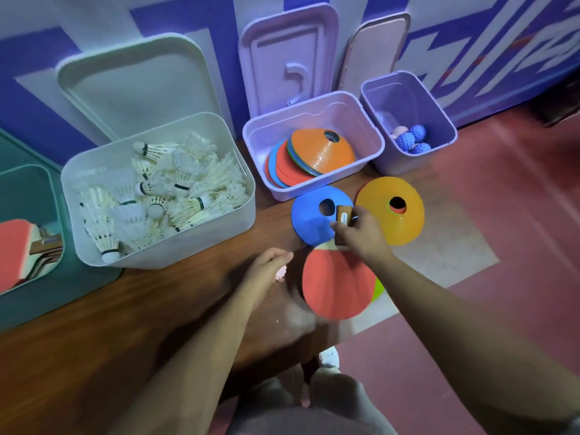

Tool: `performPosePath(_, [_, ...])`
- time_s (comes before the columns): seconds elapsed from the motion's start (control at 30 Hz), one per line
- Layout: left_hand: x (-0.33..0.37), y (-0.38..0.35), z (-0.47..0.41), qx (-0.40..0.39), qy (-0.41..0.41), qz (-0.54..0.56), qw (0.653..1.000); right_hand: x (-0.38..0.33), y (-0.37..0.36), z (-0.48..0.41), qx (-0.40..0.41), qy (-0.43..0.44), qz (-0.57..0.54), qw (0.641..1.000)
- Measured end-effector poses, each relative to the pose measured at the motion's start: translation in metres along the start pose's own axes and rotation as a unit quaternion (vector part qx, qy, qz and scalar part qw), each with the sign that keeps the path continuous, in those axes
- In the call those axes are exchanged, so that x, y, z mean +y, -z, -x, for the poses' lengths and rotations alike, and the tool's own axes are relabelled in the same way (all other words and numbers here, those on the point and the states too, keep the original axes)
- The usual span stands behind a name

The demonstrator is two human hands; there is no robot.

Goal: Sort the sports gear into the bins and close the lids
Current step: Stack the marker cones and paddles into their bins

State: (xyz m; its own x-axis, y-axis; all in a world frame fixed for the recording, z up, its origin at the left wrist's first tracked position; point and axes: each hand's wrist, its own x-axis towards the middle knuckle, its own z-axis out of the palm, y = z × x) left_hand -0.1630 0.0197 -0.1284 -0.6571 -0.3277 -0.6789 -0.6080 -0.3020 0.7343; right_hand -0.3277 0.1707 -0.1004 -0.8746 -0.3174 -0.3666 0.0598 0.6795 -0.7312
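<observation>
My right hand [361, 235] grips the wooden handle of a red table tennis paddle [339, 284], which hangs blade-down above the floor. My left hand [270, 266] curls around a small pink spiky ball [281, 273]. On the floor lie a blue disc cone [310, 219] and a yellow disc cone [392, 211]. A green cone edge [378, 290] peeks out behind the paddle. The white bin [157, 246] holds several shuttlecocks. In the lilac bin [314, 127] sit stacked cones. The small purple bin [411, 98] holds spiky balls. The teal bin [40, 183] at far left holds paddles.
Three lids lean on the wall behind the bins: a white lid [131, 83], a lilac lid [292, 58] and a pink lid [379, 45]. My legs and a white shoe [329, 356] are at the bottom. Floor is wood at left, red at right.
</observation>
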Motion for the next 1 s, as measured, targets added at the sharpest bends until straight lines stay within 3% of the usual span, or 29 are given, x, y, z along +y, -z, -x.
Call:
performPosePath(0.13, [0.022,0.007,0.015,-0.034,-0.035,0.005,0.999,-0.023,0.026,0.002,0.042,-0.038,-0.150,0.987])
performPosePath(0.3, [0.055,0.016,0.027,-0.003,-0.058,0.049,0.997,-0.048,0.048,0.010,0.084,-0.058,-0.346,0.933])
performPosePath(0.6, [0.094,0.010,0.041,0.026,-0.062,0.052,0.996,-0.044,0.062,0.012,0.080,-0.097,-0.464,0.877])
performPosePath(0.7, [0.108,0.009,0.033,0.082,-0.098,0.101,0.987,-0.042,0.070,0.005,0.016,-0.089,-0.456,0.886])
performPosePath(0.77, [0.123,0.008,0.027,0.119,-0.124,0.116,0.978,-0.043,0.083,-0.001,-0.033,-0.061,-0.403,0.912])
performPosePath(0.87, [0.147,0.002,0.014,0.133,-0.159,0.080,0.975,-0.037,0.103,-0.028,-0.065,0.020,-0.229,0.971])
performPosePath(1.0, [0.183,-0.032,-0.001,0.110,-0.171,0.021,0.979,-0.035,0.127,-0.064,-0.188,0.115,-0.060,0.974])
